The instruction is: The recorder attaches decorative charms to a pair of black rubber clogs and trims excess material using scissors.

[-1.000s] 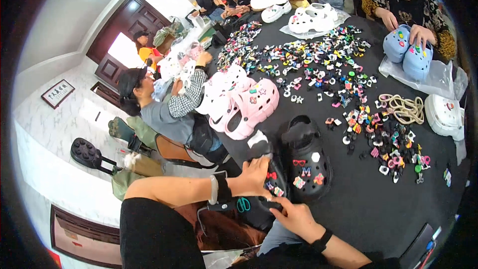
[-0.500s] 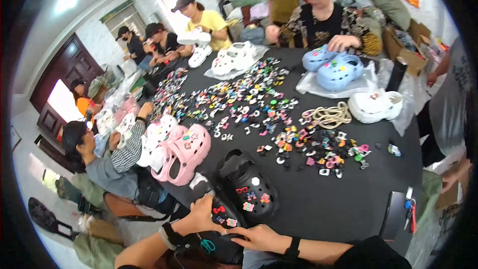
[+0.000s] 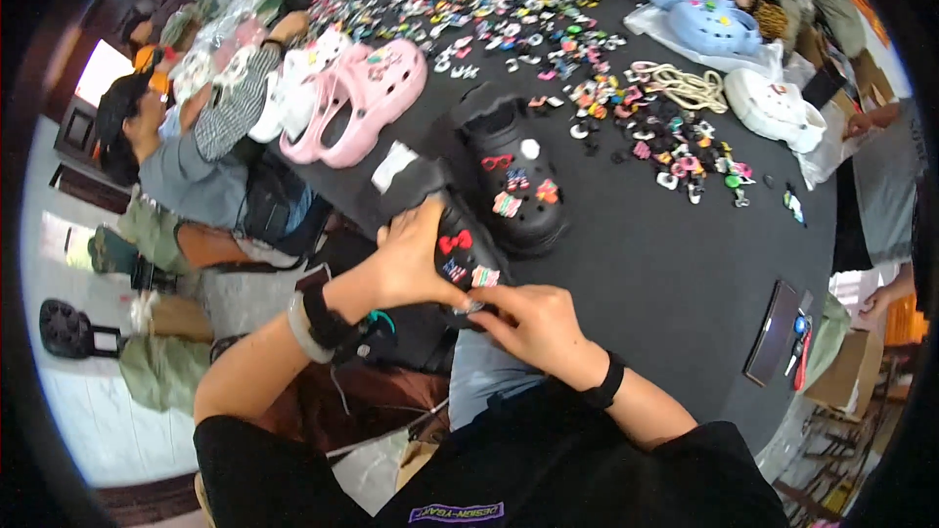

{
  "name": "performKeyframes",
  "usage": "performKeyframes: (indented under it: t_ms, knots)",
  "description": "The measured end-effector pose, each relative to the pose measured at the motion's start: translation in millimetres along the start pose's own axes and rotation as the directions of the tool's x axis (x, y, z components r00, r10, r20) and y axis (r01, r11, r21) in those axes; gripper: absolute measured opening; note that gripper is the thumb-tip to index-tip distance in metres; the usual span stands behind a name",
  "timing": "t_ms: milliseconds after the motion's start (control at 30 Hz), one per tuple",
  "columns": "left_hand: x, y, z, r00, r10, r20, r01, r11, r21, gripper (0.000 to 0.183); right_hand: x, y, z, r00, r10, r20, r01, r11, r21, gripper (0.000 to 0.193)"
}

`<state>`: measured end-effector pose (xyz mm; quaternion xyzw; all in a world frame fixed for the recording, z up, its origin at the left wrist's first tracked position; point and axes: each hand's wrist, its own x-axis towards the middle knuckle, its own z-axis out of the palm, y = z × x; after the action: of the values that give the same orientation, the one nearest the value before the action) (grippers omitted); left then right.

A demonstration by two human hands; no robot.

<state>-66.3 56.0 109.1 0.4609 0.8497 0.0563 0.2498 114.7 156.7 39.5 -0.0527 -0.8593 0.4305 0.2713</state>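
Observation:
My left hand is wrapped round a black clog at the table's near edge. A red bow and other small charms sit on that clog's upper. At its toe, my right hand pinches a small whitish-grey shoe charm, mostly hidden by my fingers. The left thumb touches the same spot. Just beyond lies a second black clog with red glasses, a white piece and several more charms on it. A white piece of paper or plastic sticks up by the held clog's heel.
Pink clogs stand at the left, near a seated co-worker. Loose charms cover the table's far middle. Towards the right are a coil of cord, blue clogs, a white clog and a dark phone-like slab.
The view has tilted downward, so the table's things sit higher in the picture. Both hands stay on the black clog, with the fingers still together at its toe.

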Motion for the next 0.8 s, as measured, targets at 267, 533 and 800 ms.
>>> performKeyframes:
  t_ms: [267, 533, 800]
  knots:
    - [4, -24, -31, 0.973, 0.223, 0.067, -0.230, 0.962, 0.145, 0.064, -8, 13, 10, 0.970, 0.191, 0.148, -0.232, 0.912, 0.339, 0.023]
    - [-4, -14, -51, 0.916, 0.399, -0.042, -0.360, 0.863, 0.354, 0.039, -9, 23, 6, 0.980, 0.102, 0.171, -0.162, 0.909, 0.385, 0.025]
    - [-9, -40, -84, 0.845, 0.243, -0.477, -0.279, 0.960, -0.005, 0.050, -12, 27, 4, 0.962, 0.119, 0.247, -0.235, 0.818, 0.525, 0.026]
